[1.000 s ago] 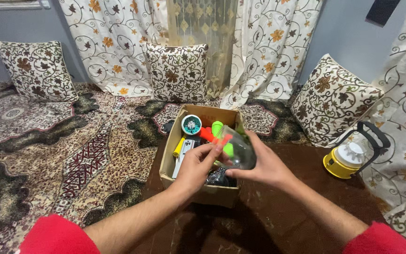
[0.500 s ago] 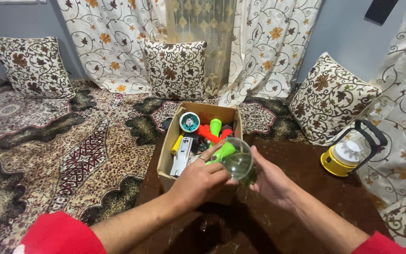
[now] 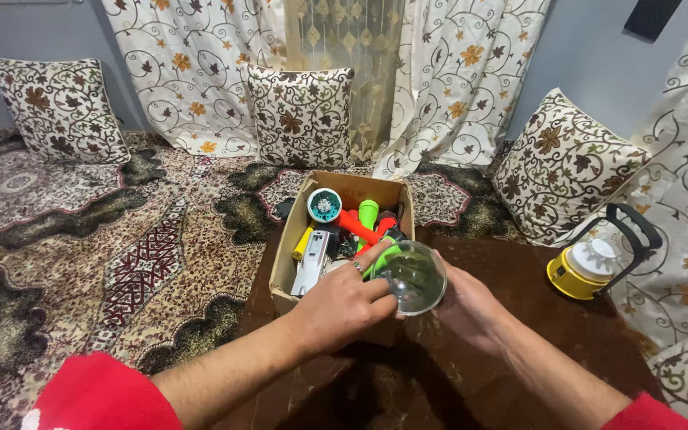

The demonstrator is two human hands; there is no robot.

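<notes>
Both my hands hold a green torch with a wide round clear lens [image 3: 412, 275], just in front of an open cardboard box [image 3: 283, 269]. My left hand [image 3: 342, 306], with a ring on one finger, grips the torch body from the left. My right hand [image 3: 467, 306] cups the lens head from the right. The lens faces me. Inside the box lie several other torches: a teal round-headed one [image 3: 324, 205], an orange one [image 3: 356, 225], a green one [image 3: 369, 212], a yellow one [image 3: 302, 241] and a silver one [image 3: 312, 263].
The box stands on a dark brown low table [image 3: 551, 334]. A yellow lantern with a black handle [image 3: 591, 268] sits at the table's right. Patterned cushions [image 3: 300, 115] lean against curtains behind, and a patterned carpet [image 3: 97, 247] spreads to the left.
The green torch has come up out of the box and toward me, and its lens has turned to face me. Both hands moved back from the box with it.
</notes>
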